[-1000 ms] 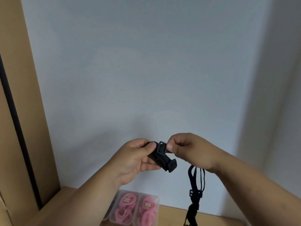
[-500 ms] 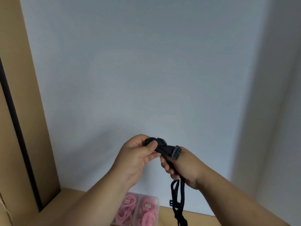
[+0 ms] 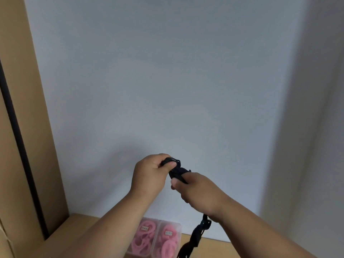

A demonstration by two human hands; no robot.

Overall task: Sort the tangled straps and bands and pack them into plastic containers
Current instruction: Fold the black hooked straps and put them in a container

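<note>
Both hands are raised in front of a pale wall, working one black strap (image 3: 177,171) between them. Left hand (image 3: 151,173) has its fingers and thumb curled round the bunched upper end of the strap, where a dark buckle-like part seems to sit, though blur hides its shape. Right hand (image 3: 195,189), touching the left one, grips the strap just below, and the rest of the webbing hangs from under that wrist down toward the wooden surface (image 3: 78,226).

Below the forearms, two clear plastic containers (image 3: 178,227) stand side by side on the surface, each holding coiled pink bands (image 3: 141,237).

The step in hand looks like gathering or folding the black strap into a compact bundle, so packing is partly done: pink bands are boxed, this strap is not. Next, the hanging tail probably needs to be drawn up and wound in, with the left grip holding the folds firm so they do not spring loose. No empty container for it is visible.
</note>
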